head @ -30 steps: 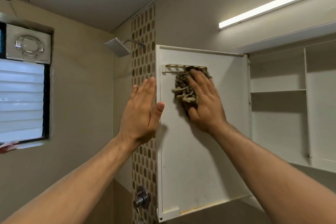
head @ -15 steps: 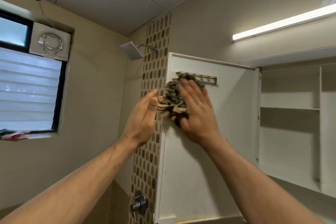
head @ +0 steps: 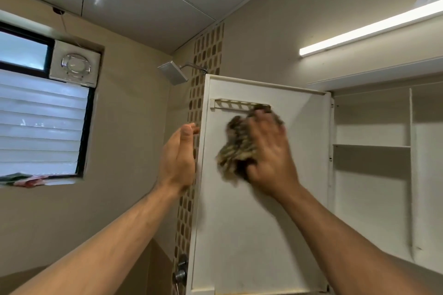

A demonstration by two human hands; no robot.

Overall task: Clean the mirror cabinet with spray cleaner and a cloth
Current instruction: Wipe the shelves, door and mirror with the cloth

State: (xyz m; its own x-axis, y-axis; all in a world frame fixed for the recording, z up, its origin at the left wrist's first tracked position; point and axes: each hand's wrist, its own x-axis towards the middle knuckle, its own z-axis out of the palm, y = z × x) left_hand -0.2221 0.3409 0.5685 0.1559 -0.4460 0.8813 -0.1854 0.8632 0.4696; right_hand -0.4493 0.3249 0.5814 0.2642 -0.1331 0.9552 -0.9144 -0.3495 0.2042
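Cloth (head: 236,151) under right hand (head: 271,158), pressed on open door (head: 251,235); fingers seem flat, not curled, though blurred. Left hand (head: 178,158) flat, straight-fingered, empty, at door edge.

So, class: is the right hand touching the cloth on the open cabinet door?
Touching. The head view shows the right hand laid over the cloth, pressing it against the inside of the cabinet door, though motion blurs both.

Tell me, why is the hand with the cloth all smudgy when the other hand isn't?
Head view: the right hand and cloth are motion-blurred, probably from wiping; the left hand beside the door is sharp; the tube light glares white.
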